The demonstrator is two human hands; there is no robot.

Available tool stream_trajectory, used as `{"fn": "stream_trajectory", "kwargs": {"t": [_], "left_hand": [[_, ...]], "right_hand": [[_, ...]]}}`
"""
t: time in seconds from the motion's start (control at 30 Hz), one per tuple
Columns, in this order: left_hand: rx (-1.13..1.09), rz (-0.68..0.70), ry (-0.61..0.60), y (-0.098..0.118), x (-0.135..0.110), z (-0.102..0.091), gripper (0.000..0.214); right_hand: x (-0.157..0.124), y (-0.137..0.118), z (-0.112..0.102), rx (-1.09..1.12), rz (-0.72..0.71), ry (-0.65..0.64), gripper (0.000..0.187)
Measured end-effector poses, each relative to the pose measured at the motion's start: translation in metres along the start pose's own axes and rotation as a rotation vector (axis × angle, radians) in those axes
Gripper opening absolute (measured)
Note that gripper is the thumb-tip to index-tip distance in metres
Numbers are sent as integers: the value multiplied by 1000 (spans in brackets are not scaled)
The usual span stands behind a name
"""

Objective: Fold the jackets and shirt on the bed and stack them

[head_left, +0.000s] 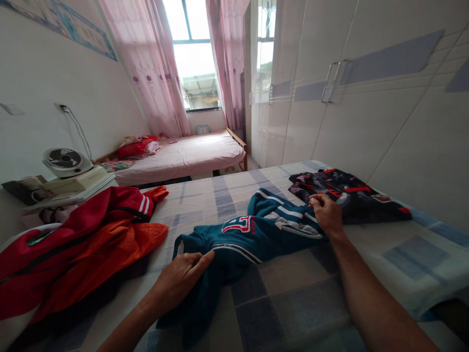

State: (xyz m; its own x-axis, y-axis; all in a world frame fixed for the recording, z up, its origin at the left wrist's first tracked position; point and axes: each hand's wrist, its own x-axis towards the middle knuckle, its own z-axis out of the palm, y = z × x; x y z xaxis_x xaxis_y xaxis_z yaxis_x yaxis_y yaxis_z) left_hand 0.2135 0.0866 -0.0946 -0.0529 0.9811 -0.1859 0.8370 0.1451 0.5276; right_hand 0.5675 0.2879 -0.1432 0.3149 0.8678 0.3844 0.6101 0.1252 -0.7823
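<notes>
A teal sweatshirt (pixel 252 234) with white stripes and a red-and-white letter patch lies crumpled across the checked bed sheet (pixel 293 293). My left hand (pixel 181 276) rests on its near end, fingers closed over the fabric. My right hand (pixel 326 212) pinches the striped far end of the same sweatshirt, close to a dark patterned garment (pixel 351 193) with red marks lying behind it.
A red and orange jacket (pixel 80 244) is heaped at the left of the bed. A small fan (pixel 66 160) stands on a side table at the left. A white wardrobe (pixel 366 98) runs along the right. A second bed (pixel 183 154) stands under the window.
</notes>
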Motion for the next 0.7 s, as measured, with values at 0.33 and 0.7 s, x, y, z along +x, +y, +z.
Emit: {"fn": "stream_trajectory", "kwargs": {"t": [0.33,0.7], "left_hand": [[-393,121,-3,8,7,-9,44],[-862,-74,-65,41,24,-11,26]], "right_hand": [[1,1,-1,1,-13,2,23],[0,-2,-4,28,-62,16,26]]}}
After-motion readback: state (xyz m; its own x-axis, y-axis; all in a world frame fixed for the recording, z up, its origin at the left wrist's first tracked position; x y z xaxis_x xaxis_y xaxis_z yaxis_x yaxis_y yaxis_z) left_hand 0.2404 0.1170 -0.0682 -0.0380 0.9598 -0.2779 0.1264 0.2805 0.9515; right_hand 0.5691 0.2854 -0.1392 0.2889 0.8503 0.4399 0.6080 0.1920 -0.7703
